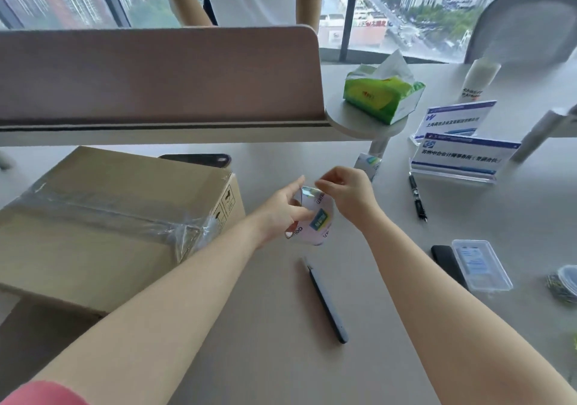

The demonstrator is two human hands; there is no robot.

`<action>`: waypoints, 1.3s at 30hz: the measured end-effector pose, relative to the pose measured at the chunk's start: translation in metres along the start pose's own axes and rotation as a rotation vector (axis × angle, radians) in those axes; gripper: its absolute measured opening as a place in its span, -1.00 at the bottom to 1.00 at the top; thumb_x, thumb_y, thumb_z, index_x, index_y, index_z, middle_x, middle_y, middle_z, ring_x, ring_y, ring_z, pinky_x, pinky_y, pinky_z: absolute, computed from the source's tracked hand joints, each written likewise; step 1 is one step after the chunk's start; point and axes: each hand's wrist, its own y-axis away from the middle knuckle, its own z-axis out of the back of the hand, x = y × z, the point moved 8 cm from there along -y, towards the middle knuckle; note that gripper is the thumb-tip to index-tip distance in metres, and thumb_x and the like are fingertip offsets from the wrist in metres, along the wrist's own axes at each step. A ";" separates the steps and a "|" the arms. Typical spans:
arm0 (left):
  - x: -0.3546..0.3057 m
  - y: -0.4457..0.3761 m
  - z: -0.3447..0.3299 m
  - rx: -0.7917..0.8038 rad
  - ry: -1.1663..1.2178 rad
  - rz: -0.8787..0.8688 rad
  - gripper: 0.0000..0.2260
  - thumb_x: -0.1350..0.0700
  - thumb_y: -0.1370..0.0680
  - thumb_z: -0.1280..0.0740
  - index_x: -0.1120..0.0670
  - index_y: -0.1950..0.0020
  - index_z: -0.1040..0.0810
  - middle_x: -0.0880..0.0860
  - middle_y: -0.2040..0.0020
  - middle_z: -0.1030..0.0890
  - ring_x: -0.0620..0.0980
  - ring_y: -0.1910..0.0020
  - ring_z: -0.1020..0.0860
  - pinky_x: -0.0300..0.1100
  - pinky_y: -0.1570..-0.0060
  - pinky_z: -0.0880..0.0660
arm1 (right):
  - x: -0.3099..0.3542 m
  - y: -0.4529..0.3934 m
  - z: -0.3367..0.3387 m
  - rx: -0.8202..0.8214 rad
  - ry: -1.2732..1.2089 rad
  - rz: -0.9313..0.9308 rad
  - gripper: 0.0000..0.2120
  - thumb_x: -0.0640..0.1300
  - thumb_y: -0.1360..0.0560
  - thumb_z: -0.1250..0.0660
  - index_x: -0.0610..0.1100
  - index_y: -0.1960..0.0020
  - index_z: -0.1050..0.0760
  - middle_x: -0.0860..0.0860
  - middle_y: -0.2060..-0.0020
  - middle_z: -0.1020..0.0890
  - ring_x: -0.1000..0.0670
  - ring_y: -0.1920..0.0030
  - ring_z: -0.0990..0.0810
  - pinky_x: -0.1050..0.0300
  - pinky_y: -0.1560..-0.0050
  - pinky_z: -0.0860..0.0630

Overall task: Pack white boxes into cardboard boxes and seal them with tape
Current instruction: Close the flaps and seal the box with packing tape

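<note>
Tape roll (upright, core facing us) held by both hands.

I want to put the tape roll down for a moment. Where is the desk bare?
Bare desk lies between the cardboard box and the dark pen, and between that pen and the clear plastic case. The right edge near the name cards is crowded.
</note>
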 end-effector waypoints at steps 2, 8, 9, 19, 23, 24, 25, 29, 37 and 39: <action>-0.007 -0.014 -0.004 -0.018 0.055 -0.025 -0.32 0.32 -0.53 -0.28 0.07 -0.54 0.01 0.18 -0.15 -0.50 0.07 -0.10 -0.52 -0.19 0.01 -0.44 | 0.002 -0.012 0.006 -0.040 0.040 0.006 -0.96 -0.23 -0.45 -0.37 -0.18 0.18 -0.55 0.08 0.39 -0.50 0.01 0.23 -0.48 0.19 0.18 -0.40; -0.017 -0.049 0.004 -0.184 0.115 -0.051 -0.34 0.14 -0.50 -0.37 0.11 -0.50 -0.11 0.15 -0.22 -0.53 0.07 -0.18 -0.51 -0.14 -0.14 -0.45 | -0.003 -0.050 0.022 -0.179 0.144 -0.035 -0.89 -0.18 -0.48 -0.33 -0.22 0.07 -0.57 0.00 0.23 -0.54 -0.01 0.14 -0.50 0.08 0.05 -0.45; -0.020 -0.055 0.007 -0.175 0.096 -0.057 -0.49 0.13 -0.51 -0.35 0.13 -0.41 -0.26 0.12 -0.12 -0.55 0.04 -0.09 -0.52 -0.21 -0.01 -0.45 | -0.006 -0.057 0.026 -0.194 0.152 -0.053 -0.87 -0.17 -0.49 -0.32 -0.23 0.05 -0.57 -0.01 0.22 -0.54 -0.01 0.13 -0.50 0.06 0.02 -0.46; -0.032 -0.127 0.020 -0.144 -0.111 -0.145 -0.80 0.15 -0.57 -0.26 0.05 0.26 -0.44 -0.02 0.27 -0.49 0.01 0.16 -0.40 -0.31 0.26 -0.30 | -0.017 -0.114 0.055 -0.302 0.194 -0.111 -0.86 -0.15 -0.48 -0.34 -0.20 0.06 -0.61 -0.01 0.20 -0.59 0.01 0.14 -0.50 0.15 0.14 -0.43; -0.027 -0.148 0.024 -0.209 -0.102 -0.140 -0.79 0.13 -0.58 -0.24 0.07 0.26 -0.44 -0.04 0.30 -0.48 0.02 0.17 -0.41 -0.28 0.27 -0.30 | -0.018 -0.133 0.055 -0.300 0.271 -0.083 -0.86 -0.14 -0.47 -0.36 -0.18 0.05 -0.63 -0.06 0.12 -0.67 -0.07 0.06 -0.57 0.09 0.06 -0.50; -0.026 -0.152 0.025 -0.221 -0.102 -0.133 -0.76 0.12 -0.59 -0.24 0.05 0.30 -0.42 -0.06 0.32 -0.47 0.02 0.17 -0.40 -0.29 0.29 -0.30 | -0.021 -0.136 0.054 -0.305 0.293 -0.079 -0.86 -0.13 -0.46 -0.36 -0.18 0.06 -0.64 -0.08 0.10 -0.68 -0.11 0.02 -0.58 0.03 0.01 -0.51; -0.027 -0.156 0.025 -0.226 -0.111 -0.126 -0.73 0.12 -0.59 -0.23 0.02 0.33 -0.40 -0.07 0.34 -0.45 0.02 0.18 -0.39 -0.29 0.30 -0.29 | -0.023 -0.139 0.054 -0.317 0.296 -0.086 -0.86 -0.13 -0.46 -0.36 -0.18 0.06 -0.64 -0.10 0.09 -0.68 -0.14 -0.01 -0.58 0.00 -0.01 -0.52; -0.033 -0.169 0.029 -0.275 -0.153 -0.106 -0.70 0.09 -0.60 -0.20 0.02 0.35 -0.35 -0.02 0.31 -0.45 0.03 0.20 -0.39 -0.29 0.41 -0.27 | -0.020 -0.153 0.056 -0.367 0.299 -0.032 -0.87 -0.15 -0.45 -0.36 -0.20 0.10 -0.64 -0.11 0.10 -0.68 -0.18 -0.05 -0.54 -0.08 -0.12 -0.46; -0.025 -0.190 0.019 -0.241 -0.088 -0.065 -0.70 0.07 -0.59 -0.22 0.03 0.36 -0.35 0.01 0.29 -0.47 0.06 0.19 -0.41 -0.21 0.36 -0.31 | -0.030 -0.173 0.056 -0.316 0.491 -0.048 -0.86 -0.12 -0.47 -0.32 -0.15 0.10 -0.62 -0.09 0.05 -0.65 -0.15 -0.07 -0.53 0.03 -0.08 -0.42; -0.020 -0.191 0.017 -0.216 -0.072 -0.058 -0.71 0.09 -0.59 -0.22 0.03 0.34 -0.36 0.08 0.20 -0.50 0.06 0.17 -0.42 -0.18 0.29 -0.32 | -0.031 -0.176 0.054 -0.300 0.533 -0.059 -0.85 -0.09 -0.47 -0.33 -0.14 0.07 -0.61 -0.10 0.01 -0.63 -0.14 -0.09 -0.51 0.05 -0.09 -0.39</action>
